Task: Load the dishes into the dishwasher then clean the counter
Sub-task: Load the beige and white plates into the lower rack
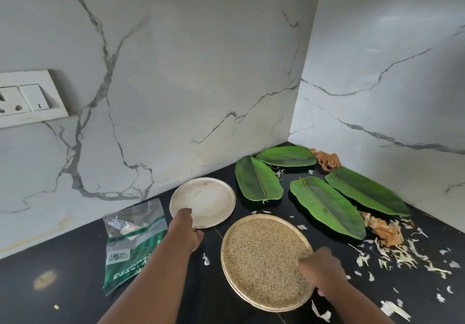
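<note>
A pale round plate [206, 199] lies on the black counter [63, 260] near the back wall. My left hand [187, 230] grips its near rim, thumb on top. In front of it lies a larger round plate [261, 258] covered with fine tan grains. My right hand [320, 267] holds that plate's right rim, fingers curled over the edge. Several green leaf-shaped plates lie in the corner, among them one [258, 179] by the back wall and one [327, 206] further right.
A clear and green plastic bag [133, 243] lies left of my left arm. White and tan peelings [392, 245] are scattered over the right of the counter. A wall socket [25, 98] sits at the left. Marble walls close the corner.
</note>
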Available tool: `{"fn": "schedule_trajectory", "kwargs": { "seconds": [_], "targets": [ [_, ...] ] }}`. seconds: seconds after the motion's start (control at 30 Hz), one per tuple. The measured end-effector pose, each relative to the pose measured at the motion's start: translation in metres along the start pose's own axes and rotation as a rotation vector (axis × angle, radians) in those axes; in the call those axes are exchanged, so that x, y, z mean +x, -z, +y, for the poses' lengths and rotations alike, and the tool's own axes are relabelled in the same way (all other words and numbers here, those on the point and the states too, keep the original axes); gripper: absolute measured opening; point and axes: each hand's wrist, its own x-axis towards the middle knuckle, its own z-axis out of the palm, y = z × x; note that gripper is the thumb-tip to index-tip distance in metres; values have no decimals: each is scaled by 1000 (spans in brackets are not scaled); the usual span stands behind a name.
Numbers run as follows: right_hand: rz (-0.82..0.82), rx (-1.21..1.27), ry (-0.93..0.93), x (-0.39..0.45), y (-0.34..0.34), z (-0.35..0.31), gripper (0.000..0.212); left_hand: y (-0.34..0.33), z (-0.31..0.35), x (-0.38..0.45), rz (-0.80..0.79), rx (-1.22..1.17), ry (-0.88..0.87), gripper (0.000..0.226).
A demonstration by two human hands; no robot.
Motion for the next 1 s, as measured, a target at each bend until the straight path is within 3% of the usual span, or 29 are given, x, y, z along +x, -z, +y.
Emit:
{"fn": "schedule_trajectory", "kwargs": {
  "seconds": [0.07,0.17,0.37,0.5,0.67,0.77,1.0],
  "targets": [
    [-16,40,-37,8,-1,-4,39,-8,0,3,44,-2,6,51],
    [-31,114,-25,10,0,-7,5,-19,6,1,70,-14,2,47],
    [-54,112,20,17,-5,-12,17,-29,8,24,41,41,-97,41],
    [-56,122,26,21,-5,-17,26,-22,14,28,166,-126,-29,30],
    [-97,415,-99,16,-2,-20,29,-13,11,10,11,-242,-28,31],
    [-113,568,5,4,7,-22,29,-3,7,-11,-85,-295,-36,37],
    [-448,857,-71,-58,33,-1,18,17,-23,-70,-277,-244,-84,37]
  ]
}}
